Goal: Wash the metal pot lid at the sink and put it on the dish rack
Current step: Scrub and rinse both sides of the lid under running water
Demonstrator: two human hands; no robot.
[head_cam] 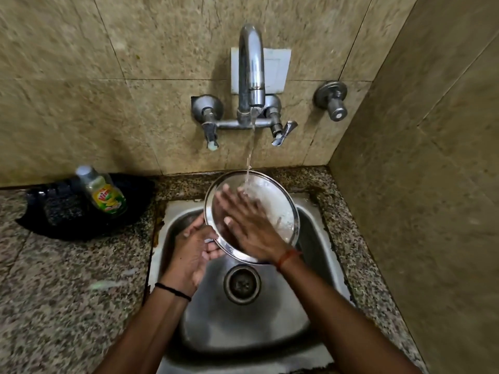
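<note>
The round metal pot lid (272,203) is held tilted over the steel sink (318,238), its inner face toward me. A stream of water from the chrome tap (251,74) lands on the lid's upper part. My left hand (194,252) grips the lid's lower left rim from behind. My right hand (248,225) lies flat on the lid's inner surface with its fingers spread. No dish rack is in view.
A dish soap bottle (105,193) stands on a black tray (54,217) on the granite counter at the left. The drain (242,284) sits mid-sink. Tiled walls close in behind and on the right, with a valve knob (333,103) on the back wall.
</note>
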